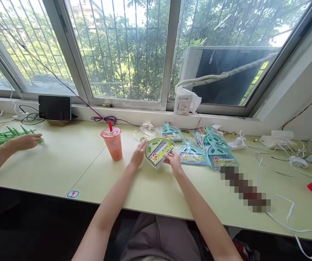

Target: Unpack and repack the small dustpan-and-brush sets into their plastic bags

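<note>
Between my two hands I hold a green mini dustpan and brush set (159,149) with a printed label, tilted just above the table. My left hand (139,153) is closed on its upper left edge by the handle. With the fingers at the label's lower right, my right hand (174,162) grips the other side. Right beside it lie several blue dustpan sets in clear wrap: one at the back (170,132), one in the middle (192,154), and an overlapping pile (220,156) on the right.
A cup of orange drink (113,143) with a red straw stands left of my hands. At far left, a co-worker's hands (27,140) handle green items (5,137). A tablet (54,107) leans by the window. Cables and a power strip (236,144) lie on the right.
</note>
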### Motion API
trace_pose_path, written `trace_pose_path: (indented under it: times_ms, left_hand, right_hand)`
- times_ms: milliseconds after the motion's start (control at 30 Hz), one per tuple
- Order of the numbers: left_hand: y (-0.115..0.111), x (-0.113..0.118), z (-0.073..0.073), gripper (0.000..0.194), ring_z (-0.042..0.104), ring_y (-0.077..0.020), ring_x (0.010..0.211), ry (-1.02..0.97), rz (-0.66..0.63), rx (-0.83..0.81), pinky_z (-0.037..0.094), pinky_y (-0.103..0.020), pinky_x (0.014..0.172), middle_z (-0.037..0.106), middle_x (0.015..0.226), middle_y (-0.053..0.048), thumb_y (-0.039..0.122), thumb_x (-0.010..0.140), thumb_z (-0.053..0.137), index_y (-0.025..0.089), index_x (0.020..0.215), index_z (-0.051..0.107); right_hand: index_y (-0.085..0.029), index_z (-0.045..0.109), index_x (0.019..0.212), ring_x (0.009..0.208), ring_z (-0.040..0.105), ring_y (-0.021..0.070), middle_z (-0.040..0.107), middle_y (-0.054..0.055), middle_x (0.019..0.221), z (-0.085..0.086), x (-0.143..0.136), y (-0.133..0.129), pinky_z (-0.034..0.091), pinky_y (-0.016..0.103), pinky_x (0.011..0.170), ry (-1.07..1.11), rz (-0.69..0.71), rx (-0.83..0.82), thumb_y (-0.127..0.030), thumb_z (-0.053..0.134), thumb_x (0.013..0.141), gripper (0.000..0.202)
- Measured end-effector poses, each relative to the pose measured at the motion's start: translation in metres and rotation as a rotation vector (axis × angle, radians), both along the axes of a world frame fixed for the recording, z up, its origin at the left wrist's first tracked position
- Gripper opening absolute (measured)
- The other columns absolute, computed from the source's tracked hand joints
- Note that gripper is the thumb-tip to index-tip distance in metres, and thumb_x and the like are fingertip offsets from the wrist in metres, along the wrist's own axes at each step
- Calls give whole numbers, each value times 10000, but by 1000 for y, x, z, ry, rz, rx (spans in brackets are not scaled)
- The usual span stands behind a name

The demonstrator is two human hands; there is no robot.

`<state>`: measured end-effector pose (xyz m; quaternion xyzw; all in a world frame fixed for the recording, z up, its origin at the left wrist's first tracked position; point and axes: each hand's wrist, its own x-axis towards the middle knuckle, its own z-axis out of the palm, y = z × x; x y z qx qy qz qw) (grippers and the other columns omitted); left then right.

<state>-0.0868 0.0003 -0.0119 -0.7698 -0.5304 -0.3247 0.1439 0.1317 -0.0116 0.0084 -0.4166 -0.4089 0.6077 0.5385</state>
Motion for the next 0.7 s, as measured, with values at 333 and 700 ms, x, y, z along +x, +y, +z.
trace_pose_path:
  times_ms: [333,700]
  left_hand:
    - [-23,28,12,641,64,-267,1472,-406,17,233,147,-545,1170,124,1589,-99,169,890,443,253,1488,230]
    - [-10,35,18,565,614,-266,1085,-1227,-329,-600,486,-435,942,707,1089,-71,556,951,279,195,1292,549]
  right_hand:
    - [-181,596,901,740,696,186,717,48,848,-5,-1,5,608,338,708,158,-105,45,-267,782,615,352]
    - [-164,601,900,761,696,215,714,53,791,-2,-10,0,608,379,708,140,-63,70,-312,816,571,420]
